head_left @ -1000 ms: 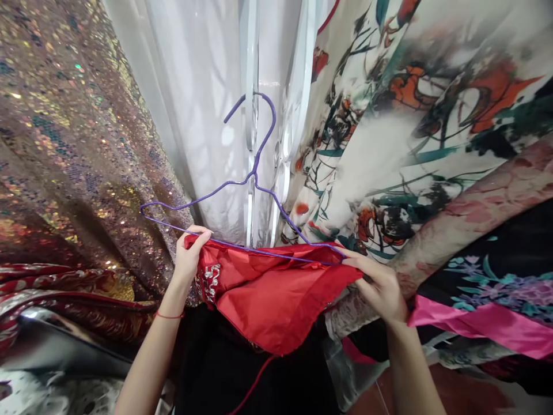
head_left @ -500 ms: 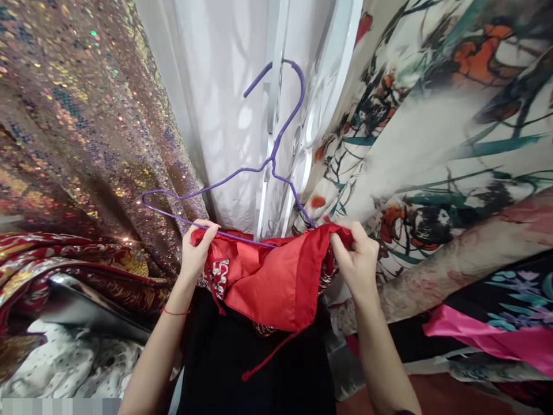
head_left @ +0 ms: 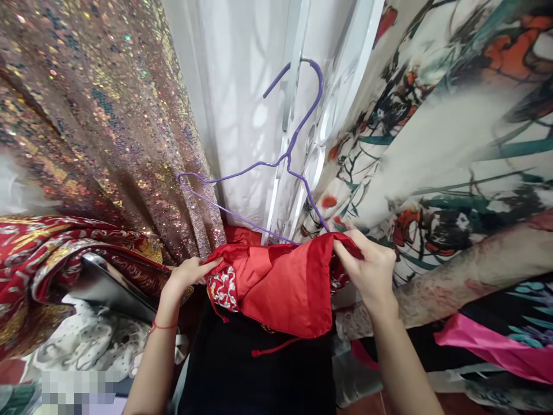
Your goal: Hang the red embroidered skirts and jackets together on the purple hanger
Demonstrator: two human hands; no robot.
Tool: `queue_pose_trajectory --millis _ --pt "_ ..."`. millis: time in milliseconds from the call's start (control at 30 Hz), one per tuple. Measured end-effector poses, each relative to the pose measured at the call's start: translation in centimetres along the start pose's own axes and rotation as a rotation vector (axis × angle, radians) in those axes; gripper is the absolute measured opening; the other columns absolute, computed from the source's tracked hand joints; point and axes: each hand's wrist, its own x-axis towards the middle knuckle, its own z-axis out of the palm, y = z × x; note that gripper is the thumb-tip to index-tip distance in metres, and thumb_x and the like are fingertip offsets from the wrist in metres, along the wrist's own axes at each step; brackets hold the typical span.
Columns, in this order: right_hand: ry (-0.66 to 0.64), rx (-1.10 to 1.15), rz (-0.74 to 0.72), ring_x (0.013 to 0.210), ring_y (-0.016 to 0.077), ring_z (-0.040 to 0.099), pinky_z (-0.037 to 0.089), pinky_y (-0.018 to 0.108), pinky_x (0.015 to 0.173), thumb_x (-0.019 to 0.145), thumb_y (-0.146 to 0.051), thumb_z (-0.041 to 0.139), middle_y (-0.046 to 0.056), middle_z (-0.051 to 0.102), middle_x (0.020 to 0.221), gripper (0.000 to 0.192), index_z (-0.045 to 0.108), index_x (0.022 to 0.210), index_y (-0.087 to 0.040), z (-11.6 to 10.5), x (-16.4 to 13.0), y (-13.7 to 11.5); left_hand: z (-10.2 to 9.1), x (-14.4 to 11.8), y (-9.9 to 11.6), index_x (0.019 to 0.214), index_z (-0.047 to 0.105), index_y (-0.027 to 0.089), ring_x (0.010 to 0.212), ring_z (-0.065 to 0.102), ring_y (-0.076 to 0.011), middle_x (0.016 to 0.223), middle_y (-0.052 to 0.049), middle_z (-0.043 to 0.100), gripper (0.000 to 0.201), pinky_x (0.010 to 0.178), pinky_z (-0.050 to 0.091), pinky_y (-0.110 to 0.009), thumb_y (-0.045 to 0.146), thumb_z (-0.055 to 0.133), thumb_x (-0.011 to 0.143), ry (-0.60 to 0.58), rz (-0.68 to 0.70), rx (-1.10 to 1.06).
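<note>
So the red garment (head_left: 285, 288) hangs bunched just under the purple wire hanger (head_left: 259, 190), its long edge running left to right along the hanger's bottom bar. Right hand (head_left: 371, 268) is pinched shut on the cloth at the hanger's right shoulder, closest to the wire. Left hand (head_left: 185, 275) grips the other end, below the hanger's left tip, which sticks out bare against the sequin fabric (head_left: 86, 115).

one purple wire coat hanger (head_left: 276, 173) | one red satin garment with white embroidery (head_left: 280, 282) | two bare hands | one sequinned gold-brown cloth (head_left: 95, 115) | one white sheer curtain (head_left: 242, 86)
</note>
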Motion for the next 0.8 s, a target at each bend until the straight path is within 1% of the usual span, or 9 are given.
queue_pose_trajectory --millis 100,133,200,267,367,500,600,733,800 --pt "0.013 -0.063 -0.007 0.044 0.0095 0.049 0.037 0.021 0.048 0.095 -0.033 0.058 -0.004 0.056 0.052 0.031 0.054 0.066 -0.021 -0.3 -0.1 0.0 -0.4 -1.2 0.0 0.051 0.062 0.019 0.045 0.051 -0.0154 0.051 -0.001 0.058 0.038 0.046 0.037 -0.026 0.047 0.087 0.059 -0.385 -0.062 -0.121" --pt "0.009 -0.076 -0.013 0.043 0.0094 0.048 0.036 0.022 0.048 0.095 -0.033 0.058 -0.004 0.055 0.051 0.032 0.053 0.066 -0.022 -0.4 0.0 0.0 -0.6 -1.4 0.1 0.058 0.068 0.018 0.049 0.054 -0.0162 0.058 -0.003 0.063 0.034 0.048 0.041 -0.026 0.047 0.086 0.061 -0.419 -0.038 -0.202" --pt "0.006 -0.088 -0.028 0.041 0.0088 0.045 0.034 0.022 0.047 0.094 -0.032 0.058 -0.005 0.053 0.05 0.031 0.051 0.065 -0.022 -0.4 0.1 0.2 -1.0 -1.3 0.1 0.071 0.074 0.019 0.059 0.061 -0.0185 0.071 -0.006 0.07 0.032 0.053 0.047 -0.027 0.047 0.086 0.06 -0.313 0.009 -0.345" --pt "0.009 -0.092 -0.04 0.04 0.0083 0.043 0.033 0.022 0.047 0.093 -0.03 0.058 -0.006 0.049 0.049 0.031 0.05 0.065 -0.022 -0.4 0.3 0.3 -1.2 -0.6 0.2 0.075 0.076 0.019 0.064 0.062 -0.0188 0.076 -0.006 0.072 0.036 0.055 0.048 -0.027 0.049 0.086 0.059 -0.097 0.037 -0.417" --pt "0.014 -0.108 -0.045 0.04 0.0083 0.04 0.032 0.022 0.046 0.092 -0.031 0.059 -0.007 0.043 0.047 0.034 0.045 0.061 -0.023 -0.3 0.4 0.4 -0.7 1.4 0.9 0.077 0.074 0.017 0.066 0.059 -0.0154 0.075 -0.004 0.07 0.043 0.057 0.046 -0.023 0.056 0.083 0.061 0.174 0.105 -0.502" --pt "0.02 -0.124 -0.051 0.04 0.0077 0.037 0.031 0.022 0.045 0.09 -0.032 0.061 -0.007 0.042 0.046 0.037 0.042 0.059 -0.023 -0.4 0.4 0.3 0.2 4.6 3.4 0.071 0.067 0.015 0.061 0.052 -0.0108 0.068 0.0 0.063 0.049 0.057 0.042 -0.02 0.061 0.08 0.063 0.397 0.235 -0.728" --pt "0.023 -0.149 -0.066 0.04 0.0071 0.036 0.03 0.022 0.045 0.09 -0.031 0.061 -0.007 0.04 0.046 0.039 0.04 0.058 -0.022 -0.7 0.4 0.4 -0.6 7.0 6.1 0.07 0.063 0.016 0.055 0.049 -0.0088 0.063 0.002 0.059 0.041 0.054 0.04 -0.02 0.053 0.081 0.067 0.397 0.266 -0.885" --pt "0.021 -0.16 -0.112 0.041 0.0068 0.035 0.027 0.023 0.045 0.089 -0.03 0.062 -0.008 0.036 0.047 0.04 0.038 0.058 -0.022 -1.1 0.6 0.7 -2.9 9.7 9.4 0.067 0.059 0.018 0.054 0.054 -0.013 0.06 -0.001 0.061 0.033 0.058 0.049 -0.027 0.043 0.08 0.074 0.262 0.143 -0.999" --pt "0.013 -0.155 -0.126 0.043 0.0076 0.035 0.027 0.024 0.047 0.089 -0.03 0.061 -0.007 0.036 0.048 0.04 0.038 0.057 -0.022 -1.1 0.7 1.0 -4.0 10.6 10.5 0.065 0.056 0.018 0.054 0.056 -0.0153 0.059 -0.002 0.061 0.032 0.061 0.052 -0.03 0.04 0.078 0.076 0.228 0.191 -0.989"
